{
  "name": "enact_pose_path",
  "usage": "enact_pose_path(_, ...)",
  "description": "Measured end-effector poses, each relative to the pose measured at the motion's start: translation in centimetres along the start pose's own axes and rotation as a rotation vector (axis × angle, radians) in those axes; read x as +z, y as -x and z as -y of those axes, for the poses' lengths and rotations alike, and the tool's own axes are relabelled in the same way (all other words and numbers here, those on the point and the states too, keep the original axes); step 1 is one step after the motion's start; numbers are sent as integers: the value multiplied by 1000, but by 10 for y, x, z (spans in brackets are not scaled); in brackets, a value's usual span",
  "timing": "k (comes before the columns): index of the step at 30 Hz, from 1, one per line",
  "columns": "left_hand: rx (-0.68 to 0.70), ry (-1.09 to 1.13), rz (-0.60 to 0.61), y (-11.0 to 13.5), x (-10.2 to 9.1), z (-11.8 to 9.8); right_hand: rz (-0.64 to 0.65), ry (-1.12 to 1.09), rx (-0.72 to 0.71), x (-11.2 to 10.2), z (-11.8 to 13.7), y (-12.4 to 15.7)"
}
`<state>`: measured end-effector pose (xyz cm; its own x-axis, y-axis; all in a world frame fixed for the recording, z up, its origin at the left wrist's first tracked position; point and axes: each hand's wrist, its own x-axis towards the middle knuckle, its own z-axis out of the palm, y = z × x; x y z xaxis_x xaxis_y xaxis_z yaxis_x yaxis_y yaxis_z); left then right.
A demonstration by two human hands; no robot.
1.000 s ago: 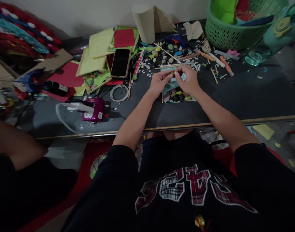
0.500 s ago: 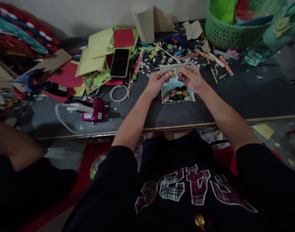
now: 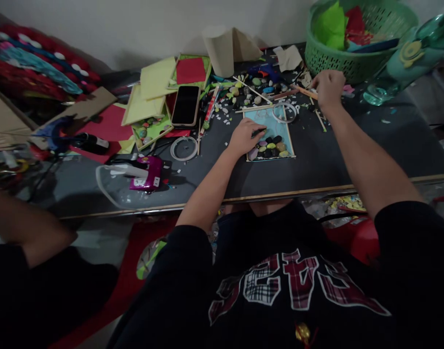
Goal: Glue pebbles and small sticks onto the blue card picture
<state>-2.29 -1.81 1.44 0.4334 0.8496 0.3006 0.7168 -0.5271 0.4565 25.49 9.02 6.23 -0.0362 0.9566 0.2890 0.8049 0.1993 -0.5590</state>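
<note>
My left hand [image 3: 245, 137] rests at the left side of a small light-blue panel [image 3: 258, 114] edged with thin sticks. Its fingers are bent down on a small pebble, mostly hidden under the fingertips. Rows of painted pebbles [image 3: 271, 146], black, yellow, brown and purple, fill the panel's lower part. Away to the right, my right hand [image 3: 329, 90] hovers over the table with curled fingers, near the end of an orange pen-like stick [image 3: 304, 92]. Whatever is in that hand, if anything, is hidden. A clear ring [image 3: 284, 112] lies across the panel's upper right corner.
Loose pebbles [image 3: 257, 81], sticks and paper scraps lie behind the panel. A green basket [image 3: 347, 65] and a teal bottle [image 3: 396, 68] stand at the right. Leftward are a phone [image 3: 186, 105], stick-edged trays and a purple device [image 3: 149, 173]. Another person's arm [image 3: 28, 228] shows at far left.
My hands have parted. The left one came down onto the panel with the pebble it held. My right hand moved right, towards the orange stick near the basket. The view shifted slightly.
</note>
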Motion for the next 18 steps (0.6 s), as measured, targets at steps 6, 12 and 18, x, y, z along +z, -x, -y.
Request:
enact_pose_path(6, 20, 4, 9, 1, -1, -1, 69, 126, -64, -4, 28, -3)
enact_pose_path(12, 22, 3, 25, 1, -1, -2, 30, 156, -114, -7, 12, -17)
enact_pose_path(18, 41, 4, 23, 0, 0, 0, 242, 438, 25, -21, 42, -9)
